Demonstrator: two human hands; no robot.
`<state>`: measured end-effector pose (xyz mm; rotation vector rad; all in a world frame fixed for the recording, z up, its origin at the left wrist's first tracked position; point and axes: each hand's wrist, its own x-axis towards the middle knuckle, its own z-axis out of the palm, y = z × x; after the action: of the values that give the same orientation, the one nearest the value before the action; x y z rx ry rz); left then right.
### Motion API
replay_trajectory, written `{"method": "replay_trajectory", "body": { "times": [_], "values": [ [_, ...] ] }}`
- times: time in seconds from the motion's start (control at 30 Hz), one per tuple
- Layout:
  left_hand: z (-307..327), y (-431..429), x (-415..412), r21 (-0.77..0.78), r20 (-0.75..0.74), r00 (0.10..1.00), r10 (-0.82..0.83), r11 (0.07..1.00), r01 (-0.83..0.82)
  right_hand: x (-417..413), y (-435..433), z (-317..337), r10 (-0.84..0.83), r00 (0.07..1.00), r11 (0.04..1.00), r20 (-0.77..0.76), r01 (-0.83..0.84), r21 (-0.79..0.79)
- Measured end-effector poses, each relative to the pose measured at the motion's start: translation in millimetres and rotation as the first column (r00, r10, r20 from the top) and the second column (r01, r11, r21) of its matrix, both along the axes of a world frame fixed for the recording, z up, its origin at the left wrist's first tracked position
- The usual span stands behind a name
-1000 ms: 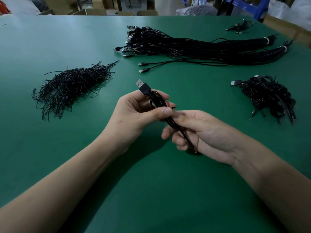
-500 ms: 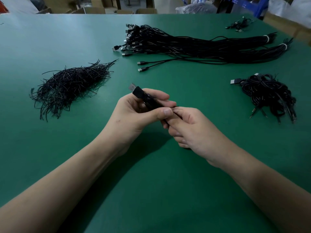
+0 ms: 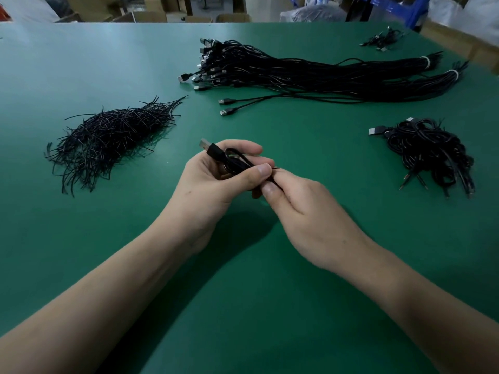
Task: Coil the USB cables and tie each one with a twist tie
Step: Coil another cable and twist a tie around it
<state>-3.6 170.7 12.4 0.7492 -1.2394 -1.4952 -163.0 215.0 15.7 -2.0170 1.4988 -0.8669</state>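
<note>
My left hand (image 3: 216, 182) grips a coiled black USB cable (image 3: 232, 160) above the middle of the green table (image 3: 243, 306); its silver plug sticks out at the upper left of the fist. My right hand (image 3: 299, 209) pinches a thin black twist tie (image 3: 275, 168) at the coil's right end, its tip poking out past my left thumb. Most of the coil is hidden inside my fingers. A heap of loose twist ties (image 3: 110, 136) lies to the left. Long uncoiled USB cables (image 3: 310, 74) lie at the back.
A pile of coiled, tied cables (image 3: 429, 149) sits at the right. A small clump of cables (image 3: 380, 40) lies at the far right back corner. Cardboard boxes and shelving stand beyond the table's far edge.
My right hand has slid up the coil from its lower end to the spot under my left thumb. The plug has tipped lower and further left.
</note>
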Motion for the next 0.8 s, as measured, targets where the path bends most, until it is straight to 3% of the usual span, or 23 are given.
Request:
{"method": "replay_trajectory", "body": {
  "times": [0.1, 0.23, 0.5, 0.67, 0.8],
  "values": [
    [0, -2, 2, -0.020, 0.012, 1.000, 0.007, 1.000, -0.007, -5, -2, 2, 0.019, 0.985, 0.999, 0.169, -0.027, 0.045],
    [0, -2, 3, -0.046, 0.047, 0.999, 0.009, 0.999, -0.007, -11, -5, 4, -0.025, 0.924, 0.998, 0.381, 0.047, -0.050],
    [0, -3, 6, -0.082, 0.126, 0.992, 0.000, 0.997, 0.010, -14, -8, 2, -0.021, 0.887, 0.990, 0.460, 0.082, -0.113],
    [-1, -3, 5, -0.103, 0.160, 0.987, -0.026, 0.994, 0.042, -19, -11, 2, 0.027, 0.853, 0.999, 0.521, -0.010, -0.034],
    [-2, -4, 7, -0.074, 0.167, 0.985, -0.048, 0.995, 0.061, -21, -11, 3, 0.080, 0.875, 0.996, 0.477, -0.055, -0.066]
  ]
}}
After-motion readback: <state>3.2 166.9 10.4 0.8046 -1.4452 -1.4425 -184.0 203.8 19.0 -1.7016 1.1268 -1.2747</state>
